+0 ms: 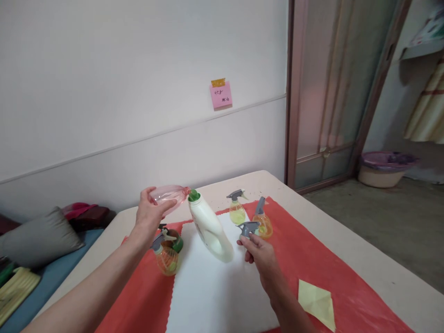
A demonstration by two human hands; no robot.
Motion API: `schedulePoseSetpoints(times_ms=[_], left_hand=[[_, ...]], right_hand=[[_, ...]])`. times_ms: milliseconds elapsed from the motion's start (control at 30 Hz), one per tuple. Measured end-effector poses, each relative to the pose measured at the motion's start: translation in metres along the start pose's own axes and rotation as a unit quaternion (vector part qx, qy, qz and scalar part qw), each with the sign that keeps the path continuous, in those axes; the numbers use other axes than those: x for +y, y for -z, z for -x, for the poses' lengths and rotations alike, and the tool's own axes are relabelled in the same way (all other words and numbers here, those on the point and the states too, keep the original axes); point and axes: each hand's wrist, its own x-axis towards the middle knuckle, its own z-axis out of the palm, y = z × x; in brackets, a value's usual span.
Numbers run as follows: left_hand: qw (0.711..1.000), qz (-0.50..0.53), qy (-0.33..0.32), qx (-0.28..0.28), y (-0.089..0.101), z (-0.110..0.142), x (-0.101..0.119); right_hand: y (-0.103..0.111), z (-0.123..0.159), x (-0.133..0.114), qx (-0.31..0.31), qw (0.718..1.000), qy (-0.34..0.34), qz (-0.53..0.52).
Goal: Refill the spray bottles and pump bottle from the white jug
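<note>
My left hand is wrapped round a clear pink spray bottle body, tipped on its side. Its mouth meets the green spout of a pale detergent jug; whether liquid passes is too small to tell. Between the fingers of my right hand is a grey spray trigger head, off any bottle. Behind that hand stand a yellow spray bottle and an orange spray bottle. Another orange spray bottle stands below my left hand, beside a dark green container partly hidden behind it.
A white sheet lies over a red cloth on the pale table. A yellow paper rests at right. Behind the table is a wall with a pink note. A cushion lies at left.
</note>
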Motion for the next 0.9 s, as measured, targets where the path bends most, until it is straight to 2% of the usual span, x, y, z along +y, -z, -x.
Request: schedulePoseSetpoints(times_ms=[567,900], left_hand=[[1.0,-0.013,-0.008,-0.003,0.003,-0.008,0.001],[0.999,-0.039,-0.014,-0.024,0.007,-0.01,0.011]], right_hand=[[-0.001,-0.001,0.001,0.008,1.0,0.003,-0.02],[-0.001,-0.002,0.003,-0.001,1.0,0.002,-0.014]])
